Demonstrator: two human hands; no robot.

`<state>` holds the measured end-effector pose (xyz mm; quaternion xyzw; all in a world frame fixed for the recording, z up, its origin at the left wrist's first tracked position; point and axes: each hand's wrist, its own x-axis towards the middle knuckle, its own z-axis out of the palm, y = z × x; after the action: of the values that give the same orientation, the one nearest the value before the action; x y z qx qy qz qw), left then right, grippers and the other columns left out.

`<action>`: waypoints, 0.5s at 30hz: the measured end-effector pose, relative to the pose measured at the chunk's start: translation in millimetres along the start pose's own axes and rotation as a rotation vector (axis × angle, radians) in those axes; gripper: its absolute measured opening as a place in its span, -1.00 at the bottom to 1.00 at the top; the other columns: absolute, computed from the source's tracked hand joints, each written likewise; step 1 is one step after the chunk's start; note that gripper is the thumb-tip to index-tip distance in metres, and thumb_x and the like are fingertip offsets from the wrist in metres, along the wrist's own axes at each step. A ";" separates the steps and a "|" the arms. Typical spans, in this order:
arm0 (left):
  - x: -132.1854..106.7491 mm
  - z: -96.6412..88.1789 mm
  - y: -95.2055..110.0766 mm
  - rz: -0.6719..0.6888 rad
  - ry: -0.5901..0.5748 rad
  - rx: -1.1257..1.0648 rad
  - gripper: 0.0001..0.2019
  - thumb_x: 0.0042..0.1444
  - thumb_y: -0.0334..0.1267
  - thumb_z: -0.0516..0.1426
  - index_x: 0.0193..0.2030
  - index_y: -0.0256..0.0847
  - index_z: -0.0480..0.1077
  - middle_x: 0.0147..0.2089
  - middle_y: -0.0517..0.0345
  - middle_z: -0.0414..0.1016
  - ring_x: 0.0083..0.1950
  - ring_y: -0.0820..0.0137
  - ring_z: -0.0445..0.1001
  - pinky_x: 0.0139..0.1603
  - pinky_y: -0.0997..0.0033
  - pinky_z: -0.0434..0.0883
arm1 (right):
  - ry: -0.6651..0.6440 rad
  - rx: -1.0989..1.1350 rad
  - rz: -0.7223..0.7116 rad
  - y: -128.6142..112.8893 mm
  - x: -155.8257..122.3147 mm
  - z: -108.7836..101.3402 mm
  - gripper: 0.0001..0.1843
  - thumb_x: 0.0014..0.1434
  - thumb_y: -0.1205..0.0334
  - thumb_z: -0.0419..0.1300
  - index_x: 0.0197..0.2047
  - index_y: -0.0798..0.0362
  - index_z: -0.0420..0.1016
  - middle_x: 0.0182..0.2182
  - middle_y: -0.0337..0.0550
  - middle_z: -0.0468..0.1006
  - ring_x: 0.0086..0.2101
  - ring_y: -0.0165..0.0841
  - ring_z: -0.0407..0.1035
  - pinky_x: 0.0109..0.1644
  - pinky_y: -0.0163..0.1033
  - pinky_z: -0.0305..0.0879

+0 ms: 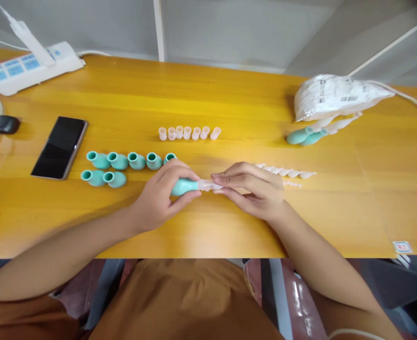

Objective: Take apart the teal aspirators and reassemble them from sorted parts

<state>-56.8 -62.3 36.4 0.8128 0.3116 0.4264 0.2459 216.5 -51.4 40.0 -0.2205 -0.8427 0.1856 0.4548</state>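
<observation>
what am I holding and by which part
Left hand: a teal bulb, by its rounded body. Right hand: the pale part at the bulb's mouth, by its far end.

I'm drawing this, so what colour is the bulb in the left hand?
Turquoise. The bulb in the left hand shows best in the head view.

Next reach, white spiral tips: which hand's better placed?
Likely the right hand: nearer the spiral tips, though it holds the pale nozzle. The left hand holds the teal bulb, farther off.
</observation>
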 end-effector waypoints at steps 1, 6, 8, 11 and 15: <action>0.0 -0.1 0.1 0.005 0.003 0.000 -0.79 0.44 -0.31 0.31 0.12 -0.09 0.43 -0.01 0.08 0.62 0.02 0.24 0.62 0.11 0.16 0.56 | -0.008 0.001 0.002 0.1 -0.1 0.2 -0.44 0.34 0.47 0.48 0.35 -0.06 0.66 -0.05 -0.04 0.80 -0.12 -0.22 0.75 -0.08 -0.15 0.76; -0.1 0.1 -0.1 0.014 -0.011 -0.007 -0.79 0.44 -0.31 0.31 0.13 -0.11 0.43 0.00 0.05 0.61 0.04 0.23 0.62 0.11 0.13 0.57 | -0.026 -0.015 -0.013 1.6 -0.5 0.8 -0.48 0.38 0.46 0.44 0.35 -0.01 0.65 -0.05 0.01 0.79 -0.10 -0.22 0.74 -0.07 -0.16 0.76; -0.2 0.5 -0.4 0.023 -0.015 -0.006 -0.79 0.45 -0.29 0.31 0.13 -0.10 0.42 0.00 0.05 0.61 0.04 0.21 0.63 0.11 0.11 0.58 | -0.029 -0.026 -0.025 2.6 -0.8 0.8 -0.51 0.40 0.48 0.42 0.34 0.01 0.65 -0.05 0.02 0.78 -0.07 -0.21 0.74 -0.05 -0.16 0.76; -0.7 1.1 -1.1 0.035 -0.010 0.006 -0.78 0.45 -0.30 0.31 0.14 -0.09 0.42 0.00 0.05 0.62 0.04 0.21 0.64 0.09 0.10 0.59 | -0.028 -0.031 -0.033 4.3 -1.7 0.9 -0.53 0.40 0.49 0.42 0.31 0.02 0.66 -0.06 0.01 0.77 -0.06 -0.21 0.74 -0.02 -0.15 0.77; -1.8 1.3 -1.6 0.071 -0.012 0.021 -0.78 0.44 -0.31 0.31 0.12 -0.09 0.40 0.01 0.04 0.62 0.03 0.23 0.66 0.05 0.13 0.61 | -0.027 -0.026 -0.023 6.2 -3.2 2.1 -0.57 0.42 0.48 0.40 0.27 -0.06 0.69 -0.05 -0.03 0.77 -0.04 -0.19 0.75 -0.03 -0.11 0.79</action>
<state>-57.0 -62.7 33.7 0.8284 0.2856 0.4266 0.2240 217.6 -48.3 33.6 -0.2140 -0.8535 0.1722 0.4428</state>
